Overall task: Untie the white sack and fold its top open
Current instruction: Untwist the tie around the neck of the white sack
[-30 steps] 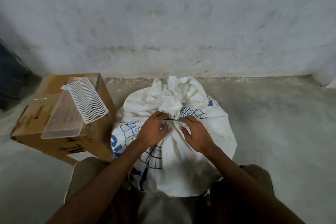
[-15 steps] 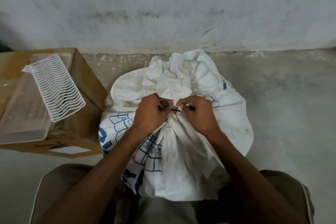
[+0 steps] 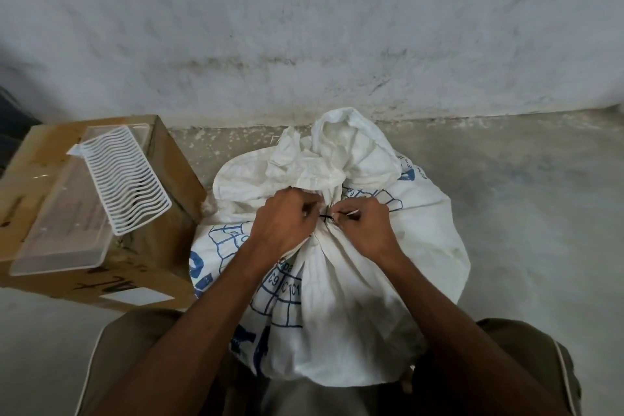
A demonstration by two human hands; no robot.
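A stained grey wall (image 3: 304,27) ran behind and a bare concrete floor (image 3: 540,196) spread below, and you were crouched right over the sack (image 3: 354,297), which stood on that floor between your knees. A box (image 3: 158,257) sat just to your left of it, touching or nearly touching the sack, with a clear tray (image 3: 64,230) and a white rack (image 3: 128,179) on top.

You were on the first step, the untying. The sack's neck was cinched tight by a thin dark tie (image 3: 326,217), with the loose top bunched above it, far from folded open. Your left hand (image 3: 287,216) was curled at the neck, fingers tucked in against the tie, gripping what looked like one end, though the exact pinch was hidden. Your right hand (image 3: 368,223) was curled too, thumb and fingertips nipping the tie's other end, which poked out light-coloured between them.

The knot looked small and snug, so the next move likely called for working a strand loose with the fingertips rather than hauling outward, which could have tightened it. Only with the tie off could the top be spread and rolled down.
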